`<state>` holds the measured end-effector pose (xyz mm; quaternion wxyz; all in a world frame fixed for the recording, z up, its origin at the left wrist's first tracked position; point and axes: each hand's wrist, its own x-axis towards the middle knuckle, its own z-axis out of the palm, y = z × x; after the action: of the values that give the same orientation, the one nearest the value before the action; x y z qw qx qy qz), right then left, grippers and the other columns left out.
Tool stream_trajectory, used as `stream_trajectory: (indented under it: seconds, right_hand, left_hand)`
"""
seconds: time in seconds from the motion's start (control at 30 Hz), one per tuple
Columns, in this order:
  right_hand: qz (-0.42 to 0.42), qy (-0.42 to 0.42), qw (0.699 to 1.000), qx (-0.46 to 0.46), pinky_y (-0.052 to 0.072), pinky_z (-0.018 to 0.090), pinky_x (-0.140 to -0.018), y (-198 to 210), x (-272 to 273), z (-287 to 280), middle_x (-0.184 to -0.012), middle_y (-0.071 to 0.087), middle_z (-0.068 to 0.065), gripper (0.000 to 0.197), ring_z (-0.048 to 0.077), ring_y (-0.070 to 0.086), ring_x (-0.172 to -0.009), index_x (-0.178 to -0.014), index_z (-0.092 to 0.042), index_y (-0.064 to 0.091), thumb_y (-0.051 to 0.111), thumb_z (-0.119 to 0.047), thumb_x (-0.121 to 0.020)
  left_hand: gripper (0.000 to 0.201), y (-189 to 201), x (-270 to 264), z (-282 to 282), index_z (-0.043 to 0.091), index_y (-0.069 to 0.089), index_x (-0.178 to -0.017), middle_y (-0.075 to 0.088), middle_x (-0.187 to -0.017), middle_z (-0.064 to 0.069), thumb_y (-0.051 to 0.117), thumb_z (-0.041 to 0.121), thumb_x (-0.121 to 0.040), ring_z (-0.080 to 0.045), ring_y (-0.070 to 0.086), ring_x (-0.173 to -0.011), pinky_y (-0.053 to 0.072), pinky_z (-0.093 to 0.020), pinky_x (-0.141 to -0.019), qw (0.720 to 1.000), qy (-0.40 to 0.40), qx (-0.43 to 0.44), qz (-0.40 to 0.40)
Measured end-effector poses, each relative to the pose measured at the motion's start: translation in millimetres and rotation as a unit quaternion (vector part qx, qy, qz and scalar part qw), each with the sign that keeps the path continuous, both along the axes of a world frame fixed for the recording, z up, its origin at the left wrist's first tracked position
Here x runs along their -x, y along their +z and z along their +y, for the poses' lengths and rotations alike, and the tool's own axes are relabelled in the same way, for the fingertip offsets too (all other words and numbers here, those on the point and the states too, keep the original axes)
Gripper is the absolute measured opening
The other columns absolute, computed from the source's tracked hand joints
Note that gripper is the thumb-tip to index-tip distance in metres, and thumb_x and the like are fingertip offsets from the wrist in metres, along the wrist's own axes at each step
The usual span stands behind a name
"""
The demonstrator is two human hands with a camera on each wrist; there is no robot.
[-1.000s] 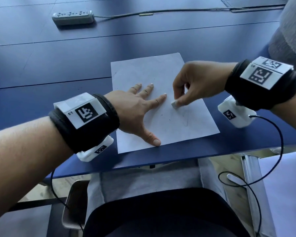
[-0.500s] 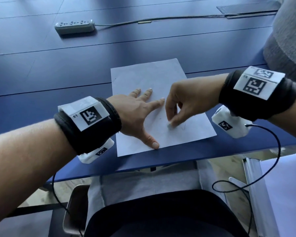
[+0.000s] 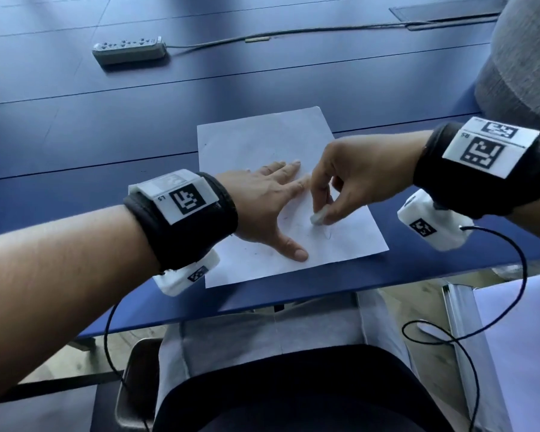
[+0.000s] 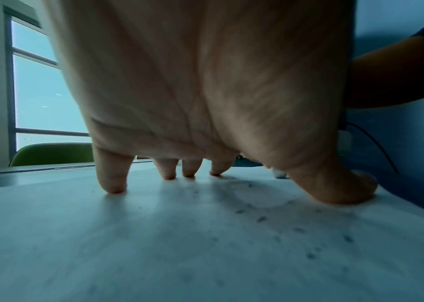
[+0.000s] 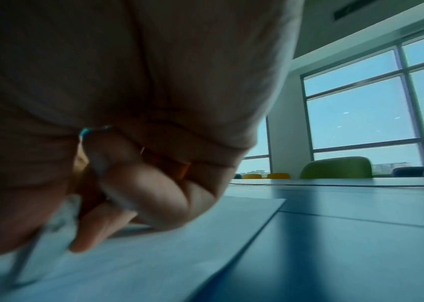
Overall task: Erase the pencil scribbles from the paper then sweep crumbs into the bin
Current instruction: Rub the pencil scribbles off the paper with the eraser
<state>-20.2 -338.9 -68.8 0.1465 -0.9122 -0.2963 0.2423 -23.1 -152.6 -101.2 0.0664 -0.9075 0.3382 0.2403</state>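
Note:
A white sheet of paper point(image 3: 262, 141) lies on the blue table point(image 3: 75, 135) near its front edge, with faint pencil marks point(image 3: 326, 233) beside the eraser. My left hand point(image 3: 262, 207) lies flat on the sheet with fingers spread, pressing it down; in the left wrist view its fingertips point(image 4: 114, 186) touch the paper point(image 4: 154, 245), where dark crumbs point(image 4: 261, 219) are scattered. My right hand point(image 3: 340, 188) pinches a small white eraser point(image 3: 318, 218) between thumb and fingers, its end on the sheet right of my left thumb. The right wrist view is blurred, with the eraser point(image 5: 48, 230) against the paper point(image 5: 179, 245).
A grey power strip point(image 3: 128, 51) with its cable point(image 3: 293, 32) lies at the far side of the table. Another person's grey sleeve point(image 3: 524, 57) fills the upper right. A chair and my lap are below the table edge. No bin is in view.
My right hand has rubbed the eraser back and forth across the sheet, drawing nearer to my left hand. The left hand has stayed pressed flat on the paper.

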Motion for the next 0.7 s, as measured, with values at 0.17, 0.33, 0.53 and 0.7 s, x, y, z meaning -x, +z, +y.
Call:
stream_trajectory:
  seconds: [0.17, 0.33, 0.53, 0.7]
  right_hand:
    - [-0.093, -0.047, 0.995, 0.004, 0.040, 0.011, -0.051, 0, -19, -5, -0.063, 0.067, -0.007, 0.012, 0.002, 0.052, -0.051, -0.071, -0.022, 0.073, 0.079, -0.031, -0.078]
    - [-0.007, 0.004, 1.000, 0.011, 0.039, 0.008, -0.054, -2, 2, 1, -0.058, 0.061, -0.021, 0.014, 0.000, 0.052, -0.054, -0.072, -0.025, 0.073, 0.079, -0.038, -0.077]
    - [-0.017, -0.027, 0.999, 0.000, 0.037, 0.008, -0.050, -1, -1, -4, -0.050, 0.056, -0.018, 0.017, 0.002, 0.050, -0.047, -0.067, -0.022, 0.071, 0.079, -0.032, -0.078]
    - [-0.026, -0.067, 0.997, 0.000, 0.035, 0.009, -0.048, 4, -10, -8, -0.046, 0.053, -0.017, 0.016, 0.001, 0.048, -0.046, -0.072, -0.022, 0.075, 0.080, -0.036, -0.078]
  left_hand:
    - [0.126, 0, -2, -2, 0.042, -0.014, -0.154, -0.019, -0.164, 0.006, 0.052, 0.092, -0.059, -0.014, -0.014, -0.151, 0.014, -0.047, -0.122, 0.999, 0.021, -0.016, 0.017]
    - [0.127, -2, -4, -2, 0.044, -0.010, -0.154, -0.021, -0.164, 0.005, 0.049, 0.095, -0.054, -0.015, -0.015, -0.151, 0.015, -0.048, -0.122, 1.000, 0.015, -0.018, 0.021]
    - [0.129, -1, -4, -3, 0.044, -0.012, -0.154, -0.019, -0.164, 0.005, 0.049, 0.096, -0.052, -0.019, -0.011, -0.152, 0.021, -0.049, -0.121, 0.999, 0.020, -0.022, 0.016]
    - [0.128, 1, -2, -8, 0.044, -0.010, -0.154, -0.015, -0.165, 0.001, 0.053, 0.093, -0.054, -0.024, -0.007, -0.153, 0.022, -0.050, -0.120, 0.999, 0.023, -0.025, 0.007]
